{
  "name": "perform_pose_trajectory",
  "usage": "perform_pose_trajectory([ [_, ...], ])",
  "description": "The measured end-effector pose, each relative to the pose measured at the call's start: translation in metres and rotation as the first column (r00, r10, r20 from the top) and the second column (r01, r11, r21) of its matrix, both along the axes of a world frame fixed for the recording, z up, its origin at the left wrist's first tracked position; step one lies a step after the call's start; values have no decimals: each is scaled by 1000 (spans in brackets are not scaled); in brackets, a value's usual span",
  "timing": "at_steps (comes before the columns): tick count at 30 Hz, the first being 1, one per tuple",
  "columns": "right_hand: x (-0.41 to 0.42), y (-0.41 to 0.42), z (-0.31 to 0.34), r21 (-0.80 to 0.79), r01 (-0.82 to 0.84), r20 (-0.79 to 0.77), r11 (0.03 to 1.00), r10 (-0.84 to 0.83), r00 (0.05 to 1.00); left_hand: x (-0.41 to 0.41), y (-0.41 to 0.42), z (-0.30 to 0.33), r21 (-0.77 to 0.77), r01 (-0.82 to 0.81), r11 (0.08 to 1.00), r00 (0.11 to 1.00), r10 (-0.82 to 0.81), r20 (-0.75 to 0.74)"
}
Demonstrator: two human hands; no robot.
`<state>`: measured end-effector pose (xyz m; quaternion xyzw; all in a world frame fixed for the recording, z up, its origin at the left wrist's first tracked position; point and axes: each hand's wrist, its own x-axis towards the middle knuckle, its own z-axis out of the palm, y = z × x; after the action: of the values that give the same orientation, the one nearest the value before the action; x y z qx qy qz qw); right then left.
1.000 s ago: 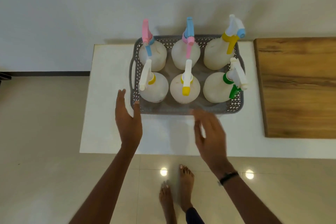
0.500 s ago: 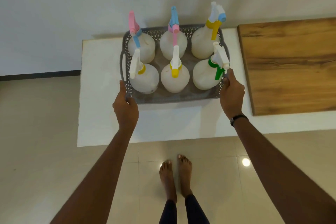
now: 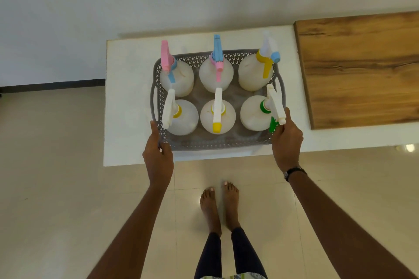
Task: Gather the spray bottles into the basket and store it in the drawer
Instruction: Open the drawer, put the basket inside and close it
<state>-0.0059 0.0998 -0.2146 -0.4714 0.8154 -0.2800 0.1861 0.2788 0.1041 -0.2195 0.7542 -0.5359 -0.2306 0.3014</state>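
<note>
A grey perforated basket (image 3: pixel 217 142) holds several white spray bottles in two rows, with pink, blue, yellow, white and green spray heads. One near bottle (image 3: pixel 218 116) has a white head with a yellow tip. My left hand (image 3: pixel 158 156) grips the basket's near left corner. My right hand (image 3: pixel 286 142) grips its near right corner, beside the green-collared bottle (image 3: pixel 256 113). The basket sits over the front part of the white counter (image 3: pixel 127 97), its near edge close to the counter's front edge. No drawer is visible.
A wooden board (image 3: pixel 360 70) covers the counter to the right of the basket. A white wall runs behind the counter. Beige tiled floor (image 3: pixel 56 188) lies in front, where my bare feet (image 3: pixel 220 201) stand.
Both hands went from open in front of the basket to gripping its near corners. The basket has come away from the wall toward the counter's front edge.
</note>
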Motion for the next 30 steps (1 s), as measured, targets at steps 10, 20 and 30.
perform_pose_trajectory([
  [10, 3, 24, 1, -16, 5, -32, 1000, -5, 999, 3, 25, -2, 17, 15, 1000, 1000, -14, -12],
  [20, 5, 25, 1, -27, 28, -40, 999, -29, 999, 5, 25, -8, -45, 30, 999, 999, -31, -34],
  [30, 37, 100, -39, 28, 333, 376, 943, -319, 870, 43, 72, -21, 205, -530, 823, 760, 568, -316],
])
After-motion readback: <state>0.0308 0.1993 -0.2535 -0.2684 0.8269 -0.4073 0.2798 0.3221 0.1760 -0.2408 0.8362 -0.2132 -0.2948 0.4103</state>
